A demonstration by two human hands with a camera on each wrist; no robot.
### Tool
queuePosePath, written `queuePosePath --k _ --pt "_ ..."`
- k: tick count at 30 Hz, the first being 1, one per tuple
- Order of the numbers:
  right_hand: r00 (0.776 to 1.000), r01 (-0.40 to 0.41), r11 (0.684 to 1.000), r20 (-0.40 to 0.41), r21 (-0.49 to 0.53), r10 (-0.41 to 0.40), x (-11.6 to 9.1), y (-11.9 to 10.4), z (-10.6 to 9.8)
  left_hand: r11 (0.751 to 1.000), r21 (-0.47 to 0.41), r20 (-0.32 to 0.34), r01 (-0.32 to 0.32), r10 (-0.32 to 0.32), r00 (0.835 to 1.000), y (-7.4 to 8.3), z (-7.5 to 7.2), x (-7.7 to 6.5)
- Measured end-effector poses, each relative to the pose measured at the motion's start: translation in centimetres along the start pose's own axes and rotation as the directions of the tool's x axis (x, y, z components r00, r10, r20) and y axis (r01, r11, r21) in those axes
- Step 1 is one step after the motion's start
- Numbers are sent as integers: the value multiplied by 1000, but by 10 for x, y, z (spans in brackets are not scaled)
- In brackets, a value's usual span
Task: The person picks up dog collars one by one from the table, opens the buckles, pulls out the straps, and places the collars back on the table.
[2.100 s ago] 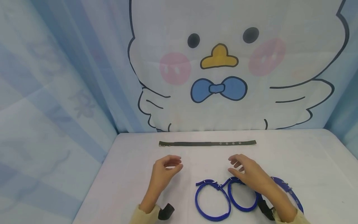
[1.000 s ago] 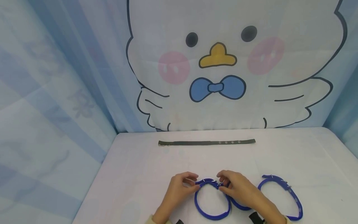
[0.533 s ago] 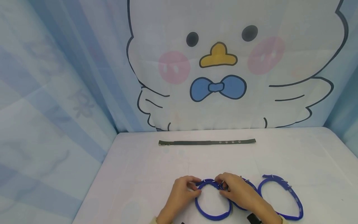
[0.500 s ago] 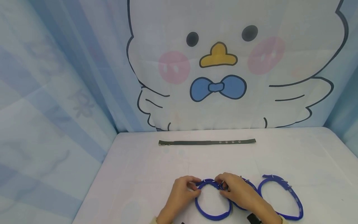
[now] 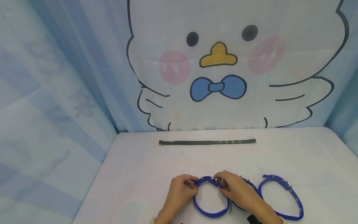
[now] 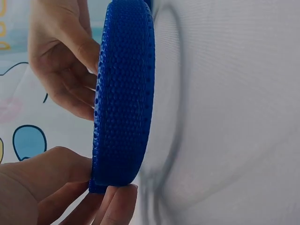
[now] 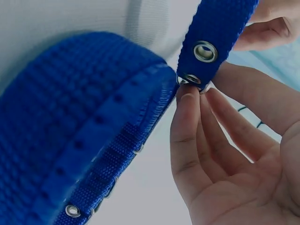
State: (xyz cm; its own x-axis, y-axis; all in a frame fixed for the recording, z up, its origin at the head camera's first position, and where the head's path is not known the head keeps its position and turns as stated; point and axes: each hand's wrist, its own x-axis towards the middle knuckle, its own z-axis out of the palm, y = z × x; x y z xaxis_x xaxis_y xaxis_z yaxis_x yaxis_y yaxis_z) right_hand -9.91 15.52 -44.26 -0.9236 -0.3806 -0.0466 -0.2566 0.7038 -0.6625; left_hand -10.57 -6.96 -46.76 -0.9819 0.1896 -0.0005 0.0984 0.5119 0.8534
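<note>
A looped blue webbing collar (image 5: pixel 211 214) is between both hands in the head view. My left hand (image 5: pixel 180 191) pinches its left side between thumb and fingers. On the upper right, by the buckle, my right hand (image 5: pixel 237 189) grips it with thumb and fingertips. The left wrist view shows the blue band (image 6: pixel 124 93) standing on edge, its end at my left fingertips. In the right wrist view, the strap (image 7: pixel 218 37) with metal eyelets meets my right fingertips. A middle blue collar (image 5: pixel 250 183) is mostly hidden under my right forearm.
Another looped blue collar (image 5: pixel 299 202) lies at the right on the white table (image 5: pixel 134 168). A dark green collar (image 5: pixel 193 143) with eyelets lies straight along the back. Printed curtains (image 5: pixel 64 124) stand behind and on the sides.
Both hands have come down and inward from above the table onto the left blue collar and taken hold of it. Since half a second ago the collar has shifted slightly up and left.
</note>
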Motion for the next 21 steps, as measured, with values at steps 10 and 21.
queuePosePath --k 10,21 --pt "995 52 999 -89 -3 -52 -1 -8 -8 1000 -13 -82 -24 22 996 10 -8 0" --pt "993 -52 998 -109 17 54 -1 -22 -17 999 -24 -110 -44 41 993 26 -17 -3"
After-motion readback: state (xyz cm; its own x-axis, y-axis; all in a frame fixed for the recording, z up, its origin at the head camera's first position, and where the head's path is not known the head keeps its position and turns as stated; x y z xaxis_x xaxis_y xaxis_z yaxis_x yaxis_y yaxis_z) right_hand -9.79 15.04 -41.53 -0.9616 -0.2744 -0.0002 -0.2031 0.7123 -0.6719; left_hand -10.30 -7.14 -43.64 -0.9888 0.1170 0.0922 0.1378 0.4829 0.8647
